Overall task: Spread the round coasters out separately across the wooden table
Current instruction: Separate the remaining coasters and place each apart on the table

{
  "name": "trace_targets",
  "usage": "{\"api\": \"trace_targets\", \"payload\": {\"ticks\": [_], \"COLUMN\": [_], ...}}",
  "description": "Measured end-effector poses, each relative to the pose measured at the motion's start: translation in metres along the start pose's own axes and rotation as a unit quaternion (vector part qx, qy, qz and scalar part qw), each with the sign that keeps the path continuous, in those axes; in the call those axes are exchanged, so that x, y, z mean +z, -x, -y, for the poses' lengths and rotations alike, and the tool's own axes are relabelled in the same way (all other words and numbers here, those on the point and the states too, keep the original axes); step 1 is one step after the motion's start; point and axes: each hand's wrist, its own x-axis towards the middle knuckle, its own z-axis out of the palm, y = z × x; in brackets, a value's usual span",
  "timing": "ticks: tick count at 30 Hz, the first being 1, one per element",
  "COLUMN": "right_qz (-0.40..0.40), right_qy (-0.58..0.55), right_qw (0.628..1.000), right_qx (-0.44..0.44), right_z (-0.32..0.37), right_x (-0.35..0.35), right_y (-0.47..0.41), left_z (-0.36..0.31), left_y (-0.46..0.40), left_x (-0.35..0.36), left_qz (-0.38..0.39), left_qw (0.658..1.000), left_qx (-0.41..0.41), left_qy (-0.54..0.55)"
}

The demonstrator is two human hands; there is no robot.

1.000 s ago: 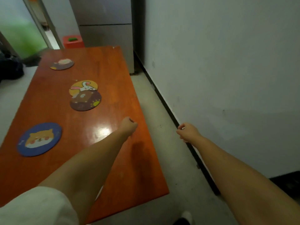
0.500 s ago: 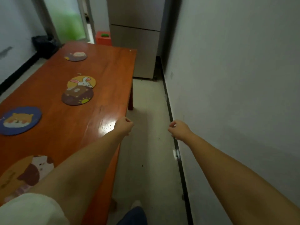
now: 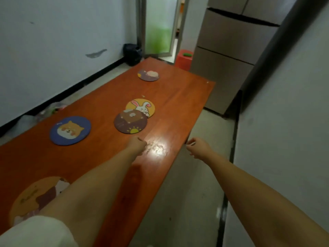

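- Left hand (image 3: 137,145) fisted over wooden table (image 3: 178,107), empty; right hand (image 3: 197,148) loosely curled off its edge.
- I see brown coaster (image 3: 130,123) overlapping rabbit coaster (image 3: 140,106).

The wooden table (image 3: 178,97) runs from lower left to upper centre of the frame. On it, the rabbit coaster (image 3: 142,106) sits mid-frame, its lower edge overlapped by the sun coaster (image 3: 130,124). The dog coaster (image 3: 70,130) lies apart to their left, the farthest coaster (image 3: 148,75) apart above them, and the cat coaster (image 3: 35,195) at lower left, partly under the left forearm. A fridge (image 3: 231,56) stands upper right beyond the table
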Motion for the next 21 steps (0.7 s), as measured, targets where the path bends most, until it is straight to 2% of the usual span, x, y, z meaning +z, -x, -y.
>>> {"api": "trace_targets", "payload": {"ticks": [6,11,17,21], "right_qz": [0.103,0.182,0.222,0.234], "right_qy": [0.046,0.071,0.102,0.108], "right_qw": [0.991,0.972,0.953,0.945], "right_qx": [-0.072,-0.134,-0.181,-0.203], "right_z": [0.053,0.094,0.136,0.16], "right_x": [0.029,0.057,0.085,0.111], "right_y": [-0.098,-0.188,-0.266,-0.285], "left_z": [-0.002,-0.002,-0.017,-0.02], "left_y": [-0.047,-0.096,-0.13,-0.142], "left_x": [-0.033,-0.039,-0.031,-0.031], "left_qz": [-0.115,-0.201,-0.282,-0.305], "left_qw": [0.992,0.97,0.928,0.909], "left_qx": [-0.048,-0.133,-0.245,-0.281], "left_qy": [-0.009,0.036,0.017,0.046]}}
